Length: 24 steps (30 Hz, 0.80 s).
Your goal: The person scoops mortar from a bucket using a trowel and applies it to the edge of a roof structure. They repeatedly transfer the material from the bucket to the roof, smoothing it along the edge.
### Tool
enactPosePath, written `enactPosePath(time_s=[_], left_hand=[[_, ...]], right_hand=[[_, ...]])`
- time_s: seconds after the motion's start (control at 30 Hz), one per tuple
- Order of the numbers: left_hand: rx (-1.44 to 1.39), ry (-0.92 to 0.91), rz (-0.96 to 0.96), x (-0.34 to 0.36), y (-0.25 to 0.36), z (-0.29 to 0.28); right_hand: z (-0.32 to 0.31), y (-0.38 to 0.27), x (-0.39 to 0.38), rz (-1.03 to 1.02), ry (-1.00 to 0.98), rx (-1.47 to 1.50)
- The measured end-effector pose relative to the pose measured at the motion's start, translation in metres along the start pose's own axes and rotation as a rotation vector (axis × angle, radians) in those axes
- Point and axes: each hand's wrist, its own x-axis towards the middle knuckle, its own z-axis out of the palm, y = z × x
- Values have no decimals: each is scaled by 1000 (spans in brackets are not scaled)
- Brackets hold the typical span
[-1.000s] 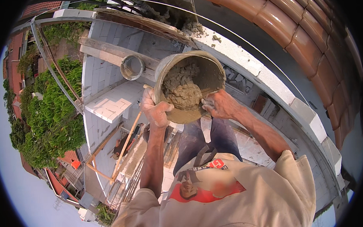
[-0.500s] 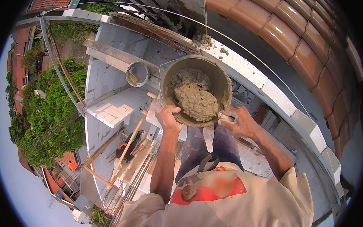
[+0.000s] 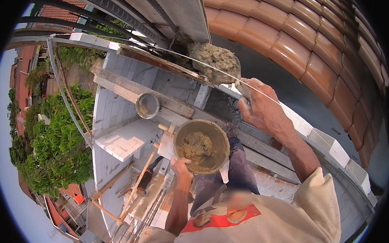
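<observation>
My left hand (image 3: 181,168) is closed on the near-left rim of a round bucket (image 3: 222,140), held in front of my legs. Wet grey-brown mortar (image 3: 196,146) lies in the bottom of that bucket. Stretched out ahead, my right hand (image 3: 261,103) is wrapped round the handle of a trowel (image 3: 239,86). A big lump of mortar (image 3: 214,62) covers its blade, which is hidden. The lump is at the top of the white block wall (image 3: 295,118), beside a grey upright board (image 3: 186,14). Whether it touches the wall, I cannot tell.
A taut string (image 3: 181,54) runs along the wall, past the mortar and my right hand. Ribbed steel bars (image 3: 126,21) rise by the board. Glazed roof tiles (image 3: 282,45) lie beyond. A second bucket (image 3: 147,105) stands on planks (image 3: 131,84) left of me. Below are timber poles (image 3: 138,177).
My right hand has moved from the bucket forward to the wall top, carrying mortar on the trowel. The bucket is lower and nearer me, with less mortar, in my left hand.
</observation>
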Motion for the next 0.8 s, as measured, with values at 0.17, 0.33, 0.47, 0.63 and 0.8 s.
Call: enactPosePath(time_s=[0.17,0.33,0.47,0.63,0.8], left_hand=[[100,-28,7,-24,14,22],[116,-119,69,0,3,30],[172,-97,126,-2,6,50],[229,-164,172,12,4,44],[102,-88,176,2,6,45]], right_hand=[[46,40,9,-136,282,-220],[44,63,-70,-91,344,-3],[72,82,-150,73,151,152],[123,103,-201,107,-51,208],[134,97,-181,203,41,456]])
